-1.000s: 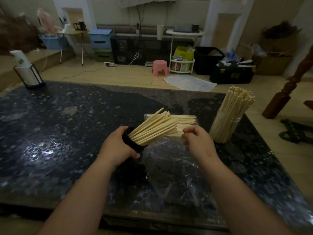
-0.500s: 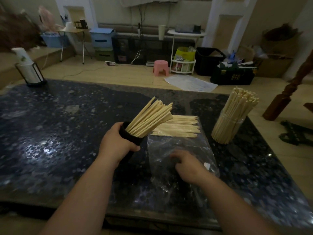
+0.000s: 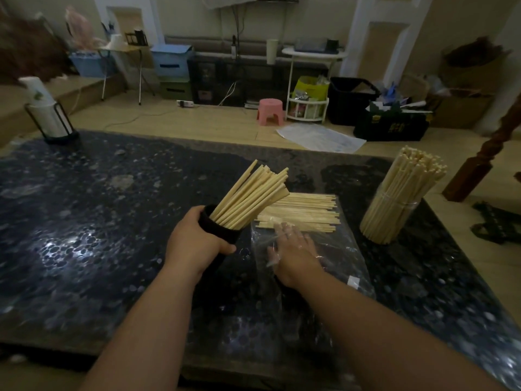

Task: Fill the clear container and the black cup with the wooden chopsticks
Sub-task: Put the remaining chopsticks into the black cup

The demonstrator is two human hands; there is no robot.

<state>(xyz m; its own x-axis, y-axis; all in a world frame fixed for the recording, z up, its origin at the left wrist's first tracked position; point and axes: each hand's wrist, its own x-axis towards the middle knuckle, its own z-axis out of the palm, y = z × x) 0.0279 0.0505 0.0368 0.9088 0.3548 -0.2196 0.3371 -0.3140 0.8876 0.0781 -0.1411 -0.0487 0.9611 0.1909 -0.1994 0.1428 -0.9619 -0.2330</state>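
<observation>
The loose chopsticks lie straight ahead of my right hand, just beyond its fingertips. Their long axis runs left to right across my reach, so I meet them side-on, not end-on. That hand is by far the nearer one. It is inside the plastic bag, flat and relaxed, fingers stretched toward the pile and gripping nothing. The film blurs the tips, so I cannot say whether they touch the wood.

My left hand is wrapped round the black cup, holding it tilted with its mouth leaning away and to the right, toward the pile. The cup's chopsticks fan out of it, pale and square-ended. The pile itself is a flat layer of thin pale sticks with roughly even ends.

The clear container stands on the table well off to my right, packed tight with sticks that lean a little — I judge it full, so the pile is for the cup.
</observation>
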